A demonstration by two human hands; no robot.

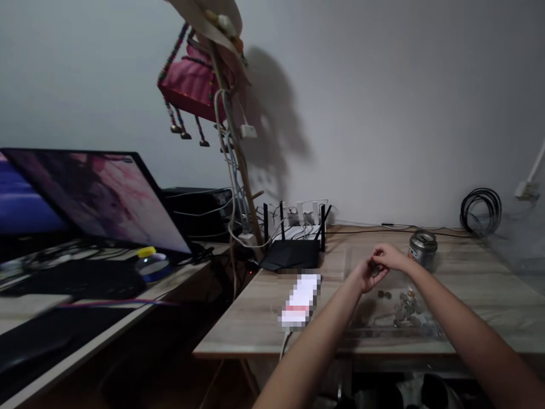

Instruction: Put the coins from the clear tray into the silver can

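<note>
My left hand (367, 274) is raised over the wooden table with its fingers curled around what look like a few coins. Its fingertips meet those of my right hand (389, 257), which pinches at the same spot; whatever that hand grips is too small to make out. Below and to the right, a pile of coins (407, 307) lies on a clear plastic surface, and two or so brownish coins (384, 295) sit apart from it, nearer my hands. A metal can (423, 246) stands upright just behind my right wrist.
A black router (292, 254) with antennas stands at the table's back left, a lit phone (301, 301) with a cable in front. Coiled black cable (481, 211) leans at the back right. A monitor (102, 196) and yellow-capped container (152, 264) stand on the left desk.
</note>
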